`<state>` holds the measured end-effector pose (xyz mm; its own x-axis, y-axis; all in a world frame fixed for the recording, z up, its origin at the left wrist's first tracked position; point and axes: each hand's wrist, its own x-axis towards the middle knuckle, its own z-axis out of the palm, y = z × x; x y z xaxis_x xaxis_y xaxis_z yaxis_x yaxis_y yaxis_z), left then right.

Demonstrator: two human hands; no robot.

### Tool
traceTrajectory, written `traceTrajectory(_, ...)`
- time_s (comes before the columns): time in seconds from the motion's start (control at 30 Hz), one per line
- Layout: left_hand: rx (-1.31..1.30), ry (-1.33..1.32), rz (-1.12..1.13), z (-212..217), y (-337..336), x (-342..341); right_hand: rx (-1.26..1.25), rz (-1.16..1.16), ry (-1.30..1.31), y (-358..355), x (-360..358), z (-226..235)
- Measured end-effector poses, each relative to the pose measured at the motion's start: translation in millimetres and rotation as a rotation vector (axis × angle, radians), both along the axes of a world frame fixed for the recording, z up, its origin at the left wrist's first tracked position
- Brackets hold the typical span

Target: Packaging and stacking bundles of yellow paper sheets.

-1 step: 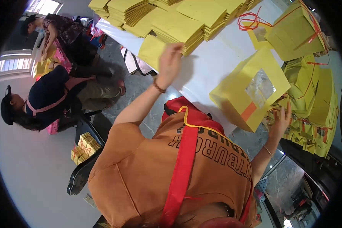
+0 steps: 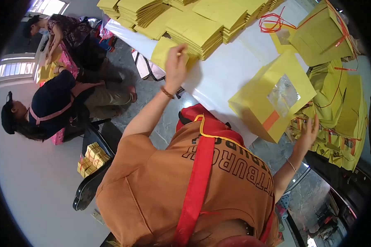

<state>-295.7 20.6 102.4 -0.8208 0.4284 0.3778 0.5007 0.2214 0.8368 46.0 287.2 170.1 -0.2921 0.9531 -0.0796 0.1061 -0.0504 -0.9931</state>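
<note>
Over a small yellow paper piece at the table's left edge is my left hand. Its fingers are bent and somewhat blurred; whether they grip the paper I cannot tell. Just beyond lie stacks of flat yellow paper pieces. My right hand is low beside a yellow paper box, its fingers apart and nothing visibly held. That box has a clear window and an orange strip. Tied bundles of folded yellow paper lie close to the right hand.
A white table surface lies between the stacks and the box. Red string lies at the back, near a larger yellow bundle. To the left, two people work at another table. A black chair holds small tied yellow packs.
My left hand has shifted slightly left and toward me, its fingers more bent. The right hand has barely moved, and the box stays in place.
</note>
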Motion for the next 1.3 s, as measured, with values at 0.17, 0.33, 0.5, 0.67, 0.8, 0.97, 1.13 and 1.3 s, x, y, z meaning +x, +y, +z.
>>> traceTrajectory(0.17, -0.592, 0.239, 0.139, -62.4, -34.1, -34.6, 0.570, -0.081, -0.292, -22.1, 9.9, 42.0)
traceTrajectory(0.33, -1.014, 0.215, 0.028, -88.1, -38.2, -27.8, 0.776, 0.409, 0.117, -107.0, -44.4, 65.2)
traceTrajectory(0.5, -1.059, 0.173, 0.010, -75.1, -33.0, -28.3, 0.378, 0.942, 0.051, -163.2, -162.2, 36.6)
traceTrajectory(0.67, -1.061, 0.156, -0.035, -69.8, -30.4, -30.7, 0.644, 0.960, -0.048, -184.9, -239.3, -94.7)
traceTrajectory(0.8, -0.870, 0.158, -0.058, -72.2, -42.0, -50.7, 0.934, 0.842, -0.181, -202.4, -265.3, -126.6)
traceTrajectory(0.97, -0.757, 0.485, -0.018, -78.9, -58.4, -77.5, 1.144, 0.720, -0.394, -208.3, -277.7, -123.2)
traceTrajectory(1.13, -0.656, 0.468, 0.021, -99.5, -57.1, -80.2, 1.140, 0.750, -0.435, -208.5, -284.8, -131.1)
traceTrajectory(1.3, -0.641, 0.475, 0.049, -98.1, -55.3, -79.8, 1.033, 0.790, -0.491, -209.7, -286.1, -146.9)
